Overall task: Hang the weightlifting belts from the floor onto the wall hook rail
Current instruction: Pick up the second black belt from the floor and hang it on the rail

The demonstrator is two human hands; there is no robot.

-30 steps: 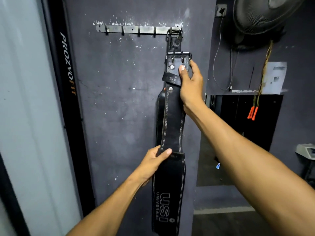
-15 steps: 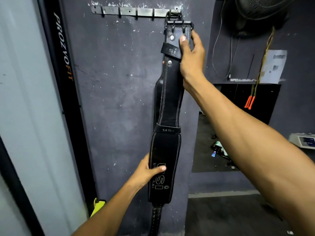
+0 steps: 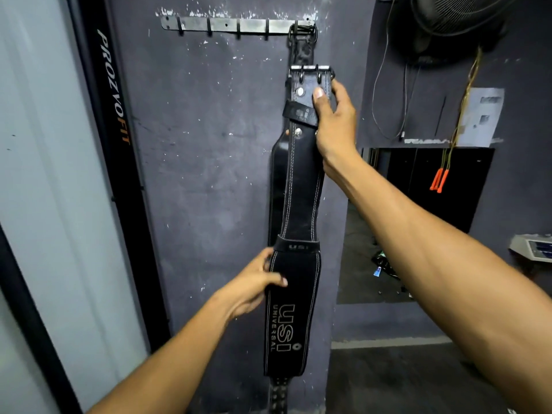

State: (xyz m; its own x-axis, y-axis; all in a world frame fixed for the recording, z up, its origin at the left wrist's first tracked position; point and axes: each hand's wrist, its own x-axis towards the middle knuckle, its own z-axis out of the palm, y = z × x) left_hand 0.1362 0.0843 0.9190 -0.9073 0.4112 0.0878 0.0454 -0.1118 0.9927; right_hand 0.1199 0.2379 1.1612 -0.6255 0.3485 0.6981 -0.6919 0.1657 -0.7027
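Black belt (image 3: 300,186) upright below hook rail (image 3: 233,25)

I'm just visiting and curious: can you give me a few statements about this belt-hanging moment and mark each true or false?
1. The right hand grips the belt near its buckle. True.
2. The buckle is hooked on the rail. False: it is below the rail, in the hand.
3. Another belt hangs from the rail's rightmost hook. True.
4. The left hand is empty. False: it holds the belt's wide lower part.
5. The fan stands on the floor. False: it is high up, at the upper right.
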